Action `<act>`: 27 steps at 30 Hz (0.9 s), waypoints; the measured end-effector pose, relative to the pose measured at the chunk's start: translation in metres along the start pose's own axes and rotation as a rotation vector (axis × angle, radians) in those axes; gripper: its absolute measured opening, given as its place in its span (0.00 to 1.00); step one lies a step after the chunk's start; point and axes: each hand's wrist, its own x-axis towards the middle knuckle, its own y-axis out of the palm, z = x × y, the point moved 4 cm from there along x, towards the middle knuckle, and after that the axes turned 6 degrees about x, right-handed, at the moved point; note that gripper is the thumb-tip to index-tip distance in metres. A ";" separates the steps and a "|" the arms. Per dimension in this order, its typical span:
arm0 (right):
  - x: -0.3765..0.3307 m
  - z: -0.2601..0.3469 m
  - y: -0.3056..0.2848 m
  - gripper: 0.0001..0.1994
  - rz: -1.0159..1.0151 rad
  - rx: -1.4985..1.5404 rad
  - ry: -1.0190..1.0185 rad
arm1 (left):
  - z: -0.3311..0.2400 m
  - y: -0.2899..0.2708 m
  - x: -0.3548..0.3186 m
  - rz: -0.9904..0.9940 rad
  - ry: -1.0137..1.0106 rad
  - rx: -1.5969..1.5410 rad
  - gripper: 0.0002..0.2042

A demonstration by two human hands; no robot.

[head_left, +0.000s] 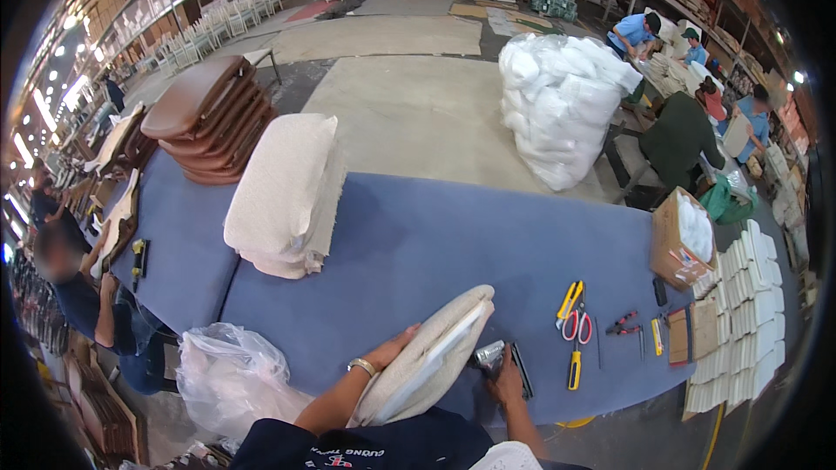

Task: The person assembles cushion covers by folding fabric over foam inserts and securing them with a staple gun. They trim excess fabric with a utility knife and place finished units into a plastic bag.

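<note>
A beige fabric seat pad [416,355] stands tilted on its edge at the near side of the blue table [418,244], its pale underside turned to the right. My left hand [394,350] grips it by its left face; the fingertips are partly hidden against the fabric. In my right hand [503,379], just right of the pad, is a silver and black staple gun [490,354], with the fingers wrapped round its handle. The gun's tip points toward the pad but looks apart from it.
Beige pads [283,183] and brown seats [205,117] are stacked at the left. Scissors [576,327], yellow cutters [570,298] and pliers [623,324] lie right, near a cardboard box [682,239]. A plastic bag [235,370] sits near left. A co-worker [65,278] works far left.
</note>
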 end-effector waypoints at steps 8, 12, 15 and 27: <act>-0.031 0.083 -0.104 0.20 -0.223 0.843 0.041 | -0.013 0.004 -0.013 -0.008 -0.063 -0.076 0.34; -0.051 0.110 -0.110 0.13 -0.169 0.930 -0.141 | -0.036 0.014 -0.023 0.045 -0.073 -0.075 0.36; -0.055 0.133 -0.097 0.15 -0.042 0.854 -0.062 | 0.008 -0.006 0.005 -0.018 -0.023 0.033 0.37; -0.031 0.122 -0.077 0.18 0.023 0.509 -0.001 | 0.012 0.011 0.019 0.007 0.089 0.175 0.36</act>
